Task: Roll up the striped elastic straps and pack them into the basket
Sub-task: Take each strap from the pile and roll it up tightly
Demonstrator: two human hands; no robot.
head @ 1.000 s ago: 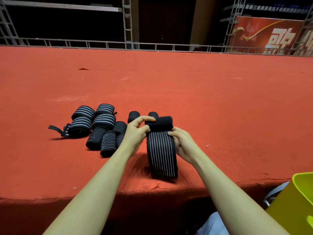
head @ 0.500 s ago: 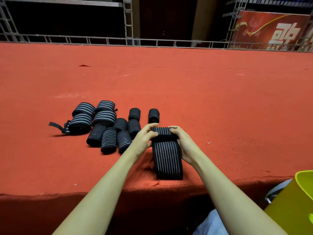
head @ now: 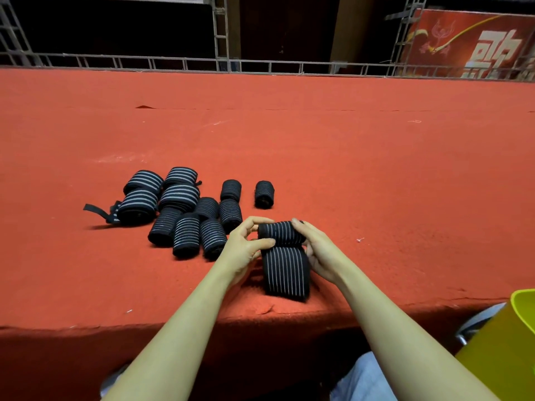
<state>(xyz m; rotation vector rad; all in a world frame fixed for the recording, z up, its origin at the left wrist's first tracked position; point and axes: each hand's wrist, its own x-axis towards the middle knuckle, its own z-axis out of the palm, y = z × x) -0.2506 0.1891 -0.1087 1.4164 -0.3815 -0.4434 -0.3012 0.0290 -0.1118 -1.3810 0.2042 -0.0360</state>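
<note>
Nearest, at lower right: yellow-green basket (head: 505, 351) beside the red worktop (head: 376, 175). Just past the worktop's front edge: striped strap (head: 285, 269), half rolled, left hand (head: 246, 250) and right hand (head: 320, 253) each with grip clamped on its roll. Farther left: cluster of finished rolls (head: 185, 209). Beyond: metal railing (head: 260, 66).

The left hand (head: 246, 247) and right hand (head: 318, 253) grip a partly rolled striped strap (head: 285, 256) near the front edge of the red carpeted platform (head: 347, 169). Finished rolls (head: 185, 209) lie clustered just left. A yellow-green basket (head: 509, 351) stands off the front-right corner.
</note>
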